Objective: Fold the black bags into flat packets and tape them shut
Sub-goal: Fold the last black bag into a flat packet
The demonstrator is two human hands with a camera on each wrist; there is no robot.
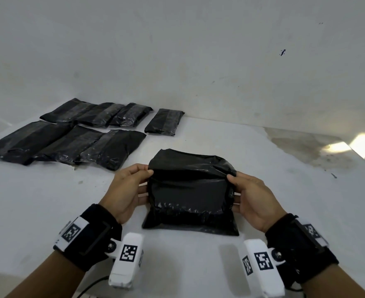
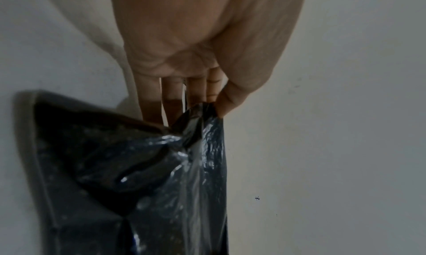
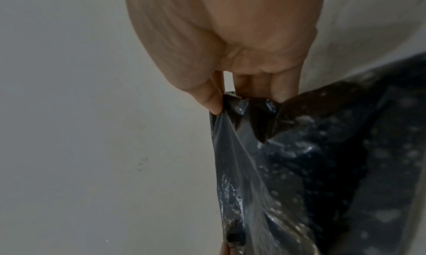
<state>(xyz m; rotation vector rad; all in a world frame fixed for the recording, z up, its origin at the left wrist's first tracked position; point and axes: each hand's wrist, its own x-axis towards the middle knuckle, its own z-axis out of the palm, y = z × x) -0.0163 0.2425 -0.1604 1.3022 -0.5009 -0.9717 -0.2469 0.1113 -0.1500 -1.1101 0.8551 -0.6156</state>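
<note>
A black plastic bag (image 1: pixel 190 190) with something flat inside lies on the white table (image 1: pixel 48 201) in front of me, its far flap lifted and bent over toward me. My left hand (image 1: pixel 149 172) pinches the flap's left corner between thumb and fingers, and my right hand (image 1: pixel 230 178) pinches its right corner. In the left wrist view the thumb and fingers of the left hand (image 2: pixel 214 105) nip crumpled black film (image 2: pixel 161 167). The right wrist view shows the right hand (image 3: pixel 221 104) pinching the bag (image 3: pixel 299 167) the same way.
Several taped black packets (image 1: pixel 69 138) lie in two rows at the far left of the table, with one more packet (image 1: pixel 165 121) apart to their right. A stained patch and a bright light reflection (image 1: pixel 364 145) mark the far right. White walls stand behind.
</note>
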